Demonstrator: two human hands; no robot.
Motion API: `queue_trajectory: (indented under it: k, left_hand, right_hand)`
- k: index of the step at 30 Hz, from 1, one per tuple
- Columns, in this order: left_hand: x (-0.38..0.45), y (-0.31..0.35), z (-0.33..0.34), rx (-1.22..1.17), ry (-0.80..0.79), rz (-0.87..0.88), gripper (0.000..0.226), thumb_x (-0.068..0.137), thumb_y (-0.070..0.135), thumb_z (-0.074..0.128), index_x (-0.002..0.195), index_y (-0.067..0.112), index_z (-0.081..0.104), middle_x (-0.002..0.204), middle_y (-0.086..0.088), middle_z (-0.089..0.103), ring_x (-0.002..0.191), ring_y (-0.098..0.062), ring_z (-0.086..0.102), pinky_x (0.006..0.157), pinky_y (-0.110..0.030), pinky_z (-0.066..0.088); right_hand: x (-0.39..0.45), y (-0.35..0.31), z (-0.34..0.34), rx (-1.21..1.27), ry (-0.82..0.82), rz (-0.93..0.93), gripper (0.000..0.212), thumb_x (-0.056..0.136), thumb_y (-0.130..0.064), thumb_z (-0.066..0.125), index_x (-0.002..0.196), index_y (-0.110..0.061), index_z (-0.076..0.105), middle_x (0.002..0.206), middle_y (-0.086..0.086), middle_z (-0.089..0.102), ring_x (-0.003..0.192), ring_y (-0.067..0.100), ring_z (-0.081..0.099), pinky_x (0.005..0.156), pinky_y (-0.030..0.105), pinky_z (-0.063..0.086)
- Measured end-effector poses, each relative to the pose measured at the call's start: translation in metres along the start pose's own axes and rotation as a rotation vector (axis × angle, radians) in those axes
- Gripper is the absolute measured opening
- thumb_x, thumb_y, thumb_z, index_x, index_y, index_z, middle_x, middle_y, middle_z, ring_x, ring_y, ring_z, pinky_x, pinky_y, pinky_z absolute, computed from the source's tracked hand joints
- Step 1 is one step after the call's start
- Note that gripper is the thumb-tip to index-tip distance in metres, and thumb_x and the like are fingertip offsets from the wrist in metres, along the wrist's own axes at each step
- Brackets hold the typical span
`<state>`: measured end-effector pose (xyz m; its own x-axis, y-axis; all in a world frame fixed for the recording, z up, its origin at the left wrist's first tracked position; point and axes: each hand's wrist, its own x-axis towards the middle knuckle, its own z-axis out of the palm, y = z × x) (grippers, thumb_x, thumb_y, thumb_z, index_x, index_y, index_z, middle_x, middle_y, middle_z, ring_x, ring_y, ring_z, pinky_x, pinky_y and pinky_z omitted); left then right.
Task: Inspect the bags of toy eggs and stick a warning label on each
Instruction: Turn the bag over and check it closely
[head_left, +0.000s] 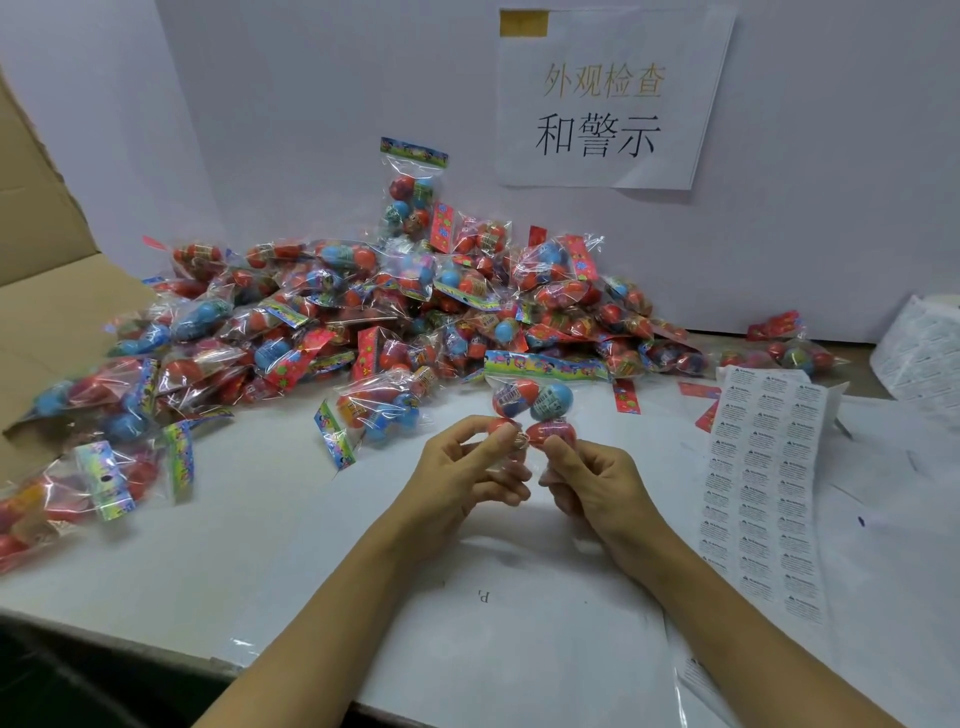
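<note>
**Holding one bag of toy eggs above the counter**

Gripping from below, a clear bag of toy eggs (531, 402) was held upright over the white counter (291, 525) by both hands. The fingers of the left hand (457, 473) were curled and pinched on the bag's lower left part, at a red egg. The fingers of the right hand (597, 480) were curled and clamped on its lower right part, at another red egg. A red egg and a blue egg were seen higher in the bag, under its colourful header card (540, 366). A large pile of similar bags (363, 312) was spread behind it along the white wall, with one bag leaned upright at the back. An open cardboard box (47, 291) was seen at the left. A sheet of warning labels (763, 493) was laid flat at the right, near the right hand but apart from it. A paper sign (608, 98) with printed characters was fixed to the wall.
</note>
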<state>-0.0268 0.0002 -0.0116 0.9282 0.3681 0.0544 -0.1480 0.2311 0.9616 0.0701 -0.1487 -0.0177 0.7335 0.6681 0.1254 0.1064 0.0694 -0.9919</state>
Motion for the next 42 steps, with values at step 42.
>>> queue_trajectory:
  k: [42]
  left_hand:
    - [-0.0007, 0.0034, 0.0094, -0.175, 0.098, -0.076, 0.037, 0.084, 0.041, 0.068, 0.095, 0.007, 0.076, 0.086, -0.019, 0.074, 0.069, -0.026, 0.074, 0.063, -0.025, 0.06]
  right_hand:
    - [-0.0014, 0.0004, 0.0072, 0.09, 0.102, -0.015, 0.058, 0.09, -0.06, 0.046, 0.064, -0.016, 0.073, 0.054, 0.007, 0.046, 0.05, 0.013, 0.04, 0.048, 0.02, 0.034]
